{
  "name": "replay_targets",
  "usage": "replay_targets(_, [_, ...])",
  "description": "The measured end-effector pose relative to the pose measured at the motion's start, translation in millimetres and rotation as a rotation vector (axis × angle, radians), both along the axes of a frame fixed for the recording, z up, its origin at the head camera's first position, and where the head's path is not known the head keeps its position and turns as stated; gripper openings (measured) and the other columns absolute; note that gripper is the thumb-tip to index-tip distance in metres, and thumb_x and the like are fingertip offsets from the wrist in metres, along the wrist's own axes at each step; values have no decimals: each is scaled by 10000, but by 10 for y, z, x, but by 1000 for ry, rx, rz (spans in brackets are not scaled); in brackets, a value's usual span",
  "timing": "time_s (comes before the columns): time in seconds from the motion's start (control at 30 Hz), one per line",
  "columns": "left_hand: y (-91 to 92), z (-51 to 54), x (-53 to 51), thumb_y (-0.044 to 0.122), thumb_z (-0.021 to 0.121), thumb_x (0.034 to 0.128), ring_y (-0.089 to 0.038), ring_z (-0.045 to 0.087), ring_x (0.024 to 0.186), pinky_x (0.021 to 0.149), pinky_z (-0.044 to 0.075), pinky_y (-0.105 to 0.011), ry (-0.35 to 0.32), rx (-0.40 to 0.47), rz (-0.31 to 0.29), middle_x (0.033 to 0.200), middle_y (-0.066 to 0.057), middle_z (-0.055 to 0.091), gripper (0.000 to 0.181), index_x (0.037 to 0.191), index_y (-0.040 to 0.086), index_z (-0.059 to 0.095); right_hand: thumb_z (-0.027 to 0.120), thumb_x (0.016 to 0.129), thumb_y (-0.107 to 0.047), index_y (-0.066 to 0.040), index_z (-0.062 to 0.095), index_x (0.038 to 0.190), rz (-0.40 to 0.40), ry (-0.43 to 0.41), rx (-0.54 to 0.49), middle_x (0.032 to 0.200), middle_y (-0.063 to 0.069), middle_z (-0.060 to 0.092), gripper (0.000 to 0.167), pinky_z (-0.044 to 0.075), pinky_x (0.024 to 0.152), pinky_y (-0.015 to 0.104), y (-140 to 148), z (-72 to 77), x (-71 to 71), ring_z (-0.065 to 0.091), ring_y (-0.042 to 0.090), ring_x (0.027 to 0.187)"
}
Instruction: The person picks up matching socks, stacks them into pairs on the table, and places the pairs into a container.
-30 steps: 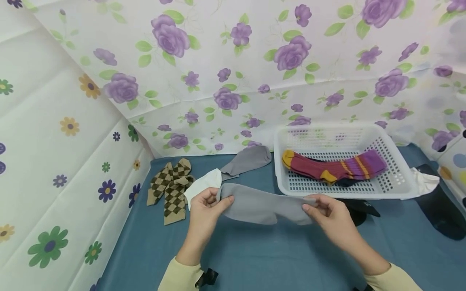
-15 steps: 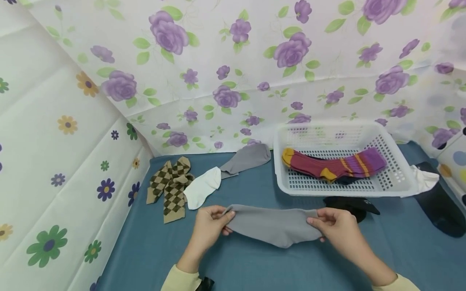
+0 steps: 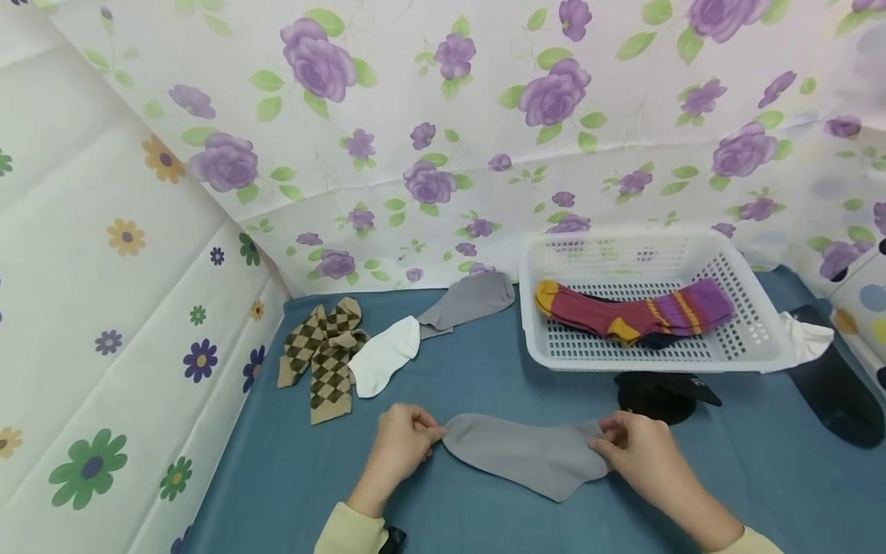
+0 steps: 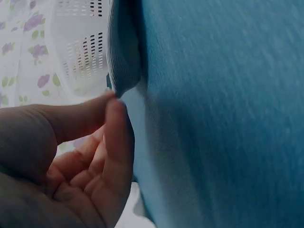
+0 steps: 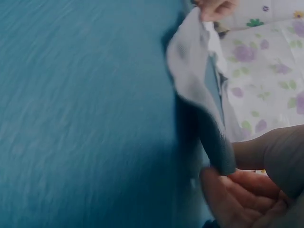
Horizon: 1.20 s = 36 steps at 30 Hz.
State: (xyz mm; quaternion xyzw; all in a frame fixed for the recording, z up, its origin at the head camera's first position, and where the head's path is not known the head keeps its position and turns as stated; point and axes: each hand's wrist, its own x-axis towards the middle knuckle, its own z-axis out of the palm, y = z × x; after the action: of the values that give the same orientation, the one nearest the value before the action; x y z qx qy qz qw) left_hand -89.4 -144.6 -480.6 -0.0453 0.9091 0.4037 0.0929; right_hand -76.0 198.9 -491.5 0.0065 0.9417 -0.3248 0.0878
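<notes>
A grey sock (image 3: 526,454) stretches between the two hands low over the blue cloth, its heel pointing toward the person. At its rounded toe end the left hand (image 3: 404,442) pinches the tip between thumb and forefinger; the left wrist view shows this pinch (image 4: 116,92) close up. The right hand (image 3: 640,454) holds the cuff, thumb on the near face. In the right wrist view, the cuff (image 5: 221,152) sits between the thumb and fingers. Another grey sock (image 3: 474,298) lies farther back, partly beside a white sock (image 3: 386,358).
Brown checkered socks (image 3: 332,369) lie at the left. A white basket (image 3: 540,350) at the back right contains a red-and-purple striped pair (image 3: 630,312) over something dark. Black socks (image 3: 654,396) lie before it; a white sock (image 3: 806,338) and a long black one (image 3: 841,392) are right of it.
Both hands have brought the grey sock down and toward the person, closer to the cloth. The sock now lies flatter, with its heel toward the person.
</notes>
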Motion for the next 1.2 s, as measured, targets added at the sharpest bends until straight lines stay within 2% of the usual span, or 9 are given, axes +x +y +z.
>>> replay_targets(0.13, [129,74,33,208,749,788,-48,496,488,461,412,-219,191,-162,-25,586,72,562,142,702,184,639,798,735,-253,-147,695,981,42,193,98,891,-2,671,287,522,651,346,-1,17,28,619,142,790])
replay_targets(0.23, [252,112,65,205,729,808,-11,481,514,476,401,-186,265,-190,-141,621,111,555,116,733,210,640,795,741,-248,-210,693,989,144,268,131,955,-43,661,270,528,753,389,-50,20,76,618,142,908])
replay_targets(0.3, [326,117,80,180,718,817,-2,477,534,488,402,-175,279,-181,-225,640,115,550,94,757,203,648,780,759,-263,-266,686,996,234,292,158,972,-100,651,255,526,780,347,-93,0,113,605,91,936])
replay_targets(0.4, [403,88,91,159,719,814,-5,464,550,501,393,-177,261,-203,-305,651,113,530,70,799,183,654,764,775,-283,-308,682,1012,338,338,207,1011,-153,641,252,526,799,287,-137,-63,166,593,32,971])
replay_targets(0.5, [421,40,95,152,738,795,-15,472,585,532,404,-193,204,-227,-341,689,97,544,96,865,150,672,755,784,-288,-300,693,1027,382,371,243,1046,-151,653,251,520,852,290,-146,-123,200,602,43,1019])
replay_targets(0.73, [398,-17,80,145,775,752,-30,494,640,575,437,-216,121,-238,-340,774,29,613,208,934,110,681,736,791,-357,-254,709,1084,399,349,276,1127,-76,677,312,492,941,357,-123,-176,216,601,135,1135])
replay_targets(0.93, [384,3,57,128,790,726,-58,495,629,564,426,-235,69,-271,-327,736,38,585,202,886,113,667,727,797,-373,-232,706,1102,406,340,290,1148,-58,673,337,492,939,378,-128,-167,209,592,151,1156])
replay_targets(1.1, [367,29,-13,109,792,712,-67,492,594,546,417,-231,16,-261,-372,690,60,546,196,860,115,664,728,799,-351,-213,714,1091,437,374,303,1144,-34,680,323,499,925,379,-126,-158,196,599,180,1151])
replay_targets(1.2, [337,89,-125,163,797,721,-69,508,572,528,427,-230,1,-252,-418,677,58,555,217,894,105,679,721,803,-344,-207,720,1077,480,386,319,1144,-18,681,306,501,922,369,-125,-159,188,601,201,1150])
